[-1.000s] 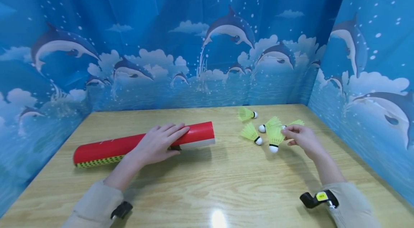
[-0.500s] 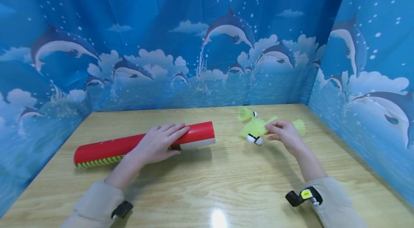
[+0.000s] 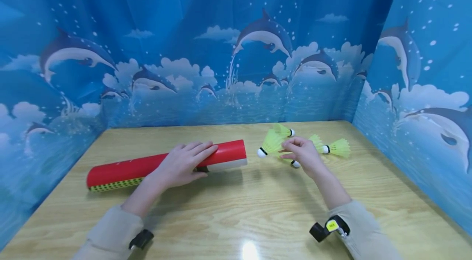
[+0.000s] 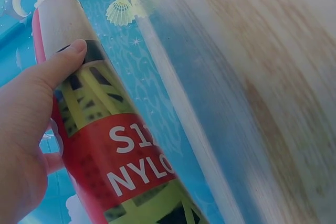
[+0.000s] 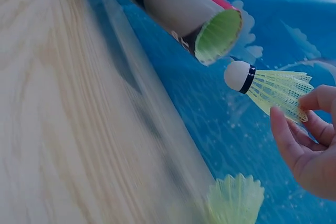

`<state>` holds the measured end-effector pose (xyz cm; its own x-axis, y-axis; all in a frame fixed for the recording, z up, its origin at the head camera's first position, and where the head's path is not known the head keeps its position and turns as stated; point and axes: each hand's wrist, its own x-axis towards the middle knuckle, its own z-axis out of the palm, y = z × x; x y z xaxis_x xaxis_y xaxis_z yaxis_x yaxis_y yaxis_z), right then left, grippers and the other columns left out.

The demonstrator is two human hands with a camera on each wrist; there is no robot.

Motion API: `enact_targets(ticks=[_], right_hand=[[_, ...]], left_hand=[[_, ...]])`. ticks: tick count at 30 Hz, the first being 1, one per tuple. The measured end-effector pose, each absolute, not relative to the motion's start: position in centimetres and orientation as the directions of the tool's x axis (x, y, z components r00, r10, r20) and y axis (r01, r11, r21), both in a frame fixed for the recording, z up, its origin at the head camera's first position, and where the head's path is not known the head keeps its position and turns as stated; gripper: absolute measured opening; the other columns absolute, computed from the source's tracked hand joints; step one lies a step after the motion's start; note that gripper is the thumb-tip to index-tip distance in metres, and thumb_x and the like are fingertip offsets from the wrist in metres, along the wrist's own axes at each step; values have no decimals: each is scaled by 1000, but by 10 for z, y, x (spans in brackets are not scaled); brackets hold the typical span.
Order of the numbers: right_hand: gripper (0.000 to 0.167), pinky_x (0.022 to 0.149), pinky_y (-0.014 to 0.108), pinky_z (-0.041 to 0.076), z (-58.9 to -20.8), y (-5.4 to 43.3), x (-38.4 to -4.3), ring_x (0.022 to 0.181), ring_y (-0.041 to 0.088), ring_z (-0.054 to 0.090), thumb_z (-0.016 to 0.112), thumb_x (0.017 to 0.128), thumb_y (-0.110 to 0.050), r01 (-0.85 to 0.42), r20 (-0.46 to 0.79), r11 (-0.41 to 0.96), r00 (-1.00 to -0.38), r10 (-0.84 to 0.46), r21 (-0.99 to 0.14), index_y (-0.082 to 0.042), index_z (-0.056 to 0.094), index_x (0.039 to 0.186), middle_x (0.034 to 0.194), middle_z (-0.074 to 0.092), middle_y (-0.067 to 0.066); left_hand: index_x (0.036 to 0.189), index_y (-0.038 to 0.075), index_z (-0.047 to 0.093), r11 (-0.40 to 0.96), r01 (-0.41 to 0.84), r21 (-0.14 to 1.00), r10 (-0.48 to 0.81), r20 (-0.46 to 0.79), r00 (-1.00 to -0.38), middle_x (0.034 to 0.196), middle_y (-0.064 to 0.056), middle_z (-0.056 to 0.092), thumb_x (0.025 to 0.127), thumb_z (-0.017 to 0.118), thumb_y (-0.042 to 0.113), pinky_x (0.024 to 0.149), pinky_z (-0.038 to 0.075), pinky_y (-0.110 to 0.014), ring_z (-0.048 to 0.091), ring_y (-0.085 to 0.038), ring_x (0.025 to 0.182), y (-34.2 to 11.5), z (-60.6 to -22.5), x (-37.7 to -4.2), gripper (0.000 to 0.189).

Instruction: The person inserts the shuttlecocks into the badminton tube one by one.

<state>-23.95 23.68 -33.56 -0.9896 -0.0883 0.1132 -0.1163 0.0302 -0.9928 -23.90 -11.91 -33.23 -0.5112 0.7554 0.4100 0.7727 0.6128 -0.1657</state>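
Note:
My left hand (image 3: 186, 161) grips a red shuttlecock tube (image 3: 125, 168) round its middle and holds it at a slant, its right end raised. In the left wrist view the thumb lies across the tube's printed side (image 4: 131, 145). The right wrist view looks into the tube's end, where a pale green skirt shows inside. My right hand (image 3: 304, 155) pinches a yellow shuttlecock (image 5: 275, 90) by its skirt edge between thumb and fingers. Its white cork (image 3: 262, 152) points left at the tube's mouth, with a small gap between them.
Several other yellow shuttlecocks lie on the wooden table (image 3: 221, 219) around my right hand, one (image 3: 339, 148) farthest right and one (image 3: 283, 130) at the back. A blue dolphin-print curtain (image 3: 177, 47) encloses the back and sides.
My right hand has carried the pinched shuttlecock left toward the tube, and its cork has swung from pointing down to pointing left. My left hand and the tube stay put.

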Motion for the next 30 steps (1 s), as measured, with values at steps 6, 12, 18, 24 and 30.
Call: enact_targets(ticks=[6,12,18,24,30], right_hand=[[8,74,35,54,-337,213,-238,85,16,63,55,91,-2,-104,105,-9,-987,-122,-995,1,60,86,92,55,7],[5,73,34,54,-341,195,-238,84,17,62,55,89,1,-79,82,-29,-987,-140,-996,2,58,85,88,54,7],[3,71,35,55,-345,185,-239,81,18,60,56,88,0,-70,68,3,-985,-157,-998,3,57,87,85,56,6],[16,67,34,55,-347,178,-240,80,16,61,60,86,-1,-112,84,158,-981,-178,-981,7,57,99,85,61,4],[21,68,32,54,-348,176,-240,85,26,62,62,87,-5,-199,141,314,-970,-197,-928,9,60,102,90,66,11]], left_hand=[[139,15,43,617,769,-169,754,406,-516,133,-8,51,62,86,34,83,48,-48,49,-26,116,-119,-331,-237,91],[140,15,42,622,765,-168,753,397,-525,133,-8,50,62,86,34,83,48,-48,49,-26,116,-118,-333,-236,91],[140,15,43,615,767,-180,757,406,-512,133,-8,51,62,86,35,83,49,-47,49,-26,116,-118,-334,-238,90],[139,15,43,612,768,-189,759,412,-504,133,-8,51,63,85,36,82,49,-47,50,-25,115,-118,-335,-239,90],[139,15,43,616,765,-190,757,414,-506,133,-8,51,63,85,36,82,49,-47,50,-26,115,-119,-334,-239,90]])
